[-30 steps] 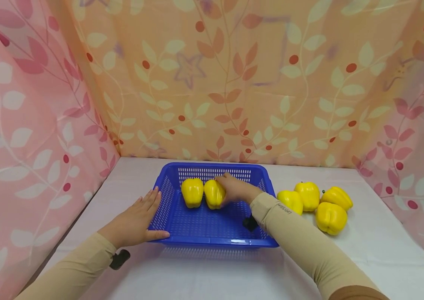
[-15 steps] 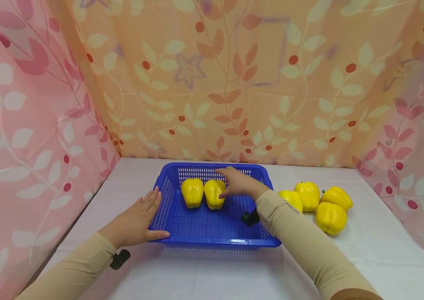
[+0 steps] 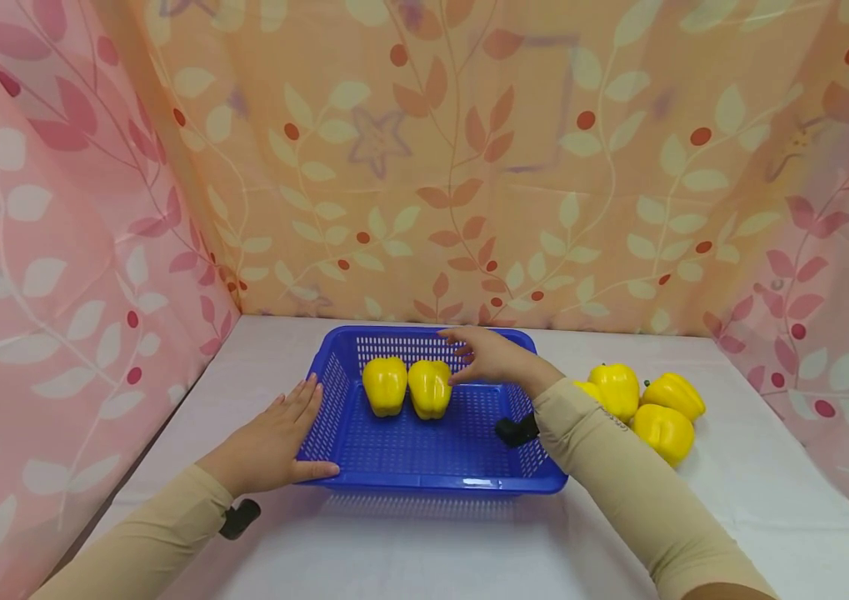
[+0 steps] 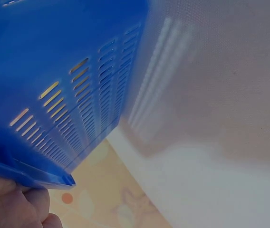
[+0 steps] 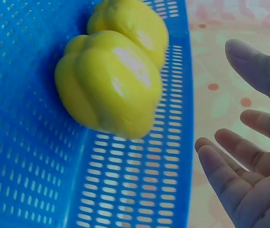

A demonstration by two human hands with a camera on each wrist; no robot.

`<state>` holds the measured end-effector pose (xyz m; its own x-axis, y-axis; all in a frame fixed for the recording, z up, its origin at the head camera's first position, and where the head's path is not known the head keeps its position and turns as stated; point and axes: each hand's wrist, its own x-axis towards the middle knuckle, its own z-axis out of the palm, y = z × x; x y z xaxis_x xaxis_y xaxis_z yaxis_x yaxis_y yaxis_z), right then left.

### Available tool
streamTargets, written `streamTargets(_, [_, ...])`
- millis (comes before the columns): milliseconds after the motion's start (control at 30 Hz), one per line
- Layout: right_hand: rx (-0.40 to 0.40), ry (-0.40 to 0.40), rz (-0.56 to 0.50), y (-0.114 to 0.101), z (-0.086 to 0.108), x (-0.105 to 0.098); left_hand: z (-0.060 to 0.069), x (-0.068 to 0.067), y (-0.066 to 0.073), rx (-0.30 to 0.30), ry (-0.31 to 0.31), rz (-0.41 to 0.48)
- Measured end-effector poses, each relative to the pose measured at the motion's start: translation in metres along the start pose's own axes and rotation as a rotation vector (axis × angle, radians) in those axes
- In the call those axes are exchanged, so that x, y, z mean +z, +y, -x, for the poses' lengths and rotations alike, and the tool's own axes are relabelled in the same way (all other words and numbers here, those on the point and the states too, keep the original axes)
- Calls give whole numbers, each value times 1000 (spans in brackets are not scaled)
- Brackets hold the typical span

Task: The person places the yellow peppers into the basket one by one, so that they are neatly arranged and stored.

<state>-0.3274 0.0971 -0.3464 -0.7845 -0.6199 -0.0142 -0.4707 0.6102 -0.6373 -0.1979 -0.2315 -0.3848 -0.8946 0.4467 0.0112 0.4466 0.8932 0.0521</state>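
A blue plastic basket (image 3: 424,481) with slotted walls stands on the table. Two yellow bell peppers lie side by side in it, a left pepper (image 3: 385,387) and a right pepper (image 3: 430,390), near the back wall. My left hand (image 3: 267,442) rests against the basket's left rim, fingers straight, thumb lying over the front left corner. Above the basket's right half hovers my right hand (image 3: 495,357), fingers spread and holding nothing. In the right wrist view its fingers (image 5: 230,180) are apart from the nearer pepper (image 5: 111,85).
Several more yellow bell peppers (image 3: 664,431) lie on the white-covered table (image 3: 761,467) to the right of the basket, one partly hidden by the right sleeve (image 3: 619,467). Floral curtains (image 3: 409,167) hang behind and at both sides.
My right hand has let go of the right pepper in the basket and moved up and to the right, away from it. The left hand has stayed in place.
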Motion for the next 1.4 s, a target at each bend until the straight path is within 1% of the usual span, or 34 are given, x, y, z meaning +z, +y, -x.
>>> streamTargets(67, [-6,7,-19,1,4,-5,0,0,0,-3,-3,2])
streamTargets(200, [-10,31,-23,4,13,-14,0,0,1,-3,0,8])
streamTargets(467, [32,41,-100,13,31,-34,0,0,0,-13,-10,6])
streamTargets(733, [22,66,-91,21,56,-52,0,-1,1,-15,-10,7])
streamTargets(900, [47,107,-83,23,73,-61,0,-1,1,-10,-3,8])
streamTargets(1100, [96,153,-65,31,90,-67,0,-1,0,4,16,-4])
streamTargets(1300, [98,179,-67,41,109,-70,-1,1,-2,3,13,-13])
streamTargets(1400, [117,185,-64,45,120,-72,0,2,-1,1,11,-7])
